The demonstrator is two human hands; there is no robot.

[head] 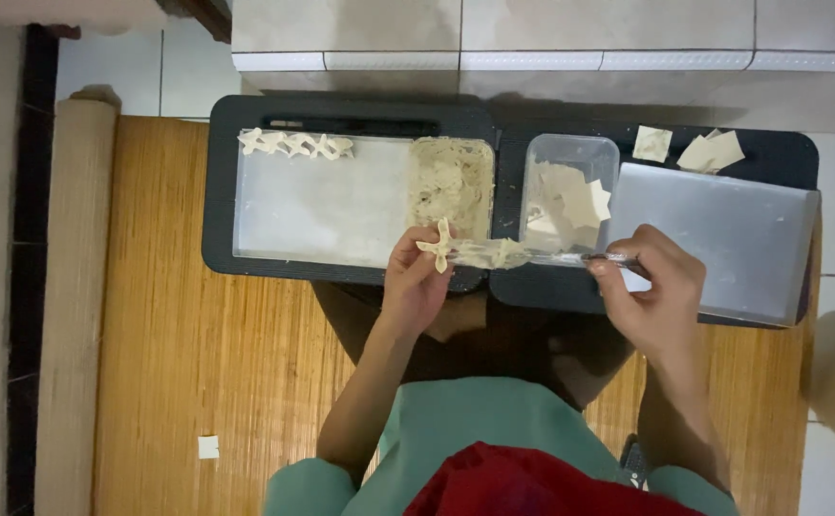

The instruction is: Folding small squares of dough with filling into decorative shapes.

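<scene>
At the near edge of the black table (351, 272), a folded dumpling (437, 247) is pinched in the left hand (416, 282); a filling-laden clear spoon (570, 258) is gripped by the right hand (654, 296); filling is best scraped off gently, the wrapper kept closed.

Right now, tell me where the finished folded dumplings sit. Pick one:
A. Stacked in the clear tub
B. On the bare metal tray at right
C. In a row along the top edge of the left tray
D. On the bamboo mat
C: the folded dumplings lie in a row along the top edge of the left tray, while the clear tub holds only flat wrappers.
</scene>
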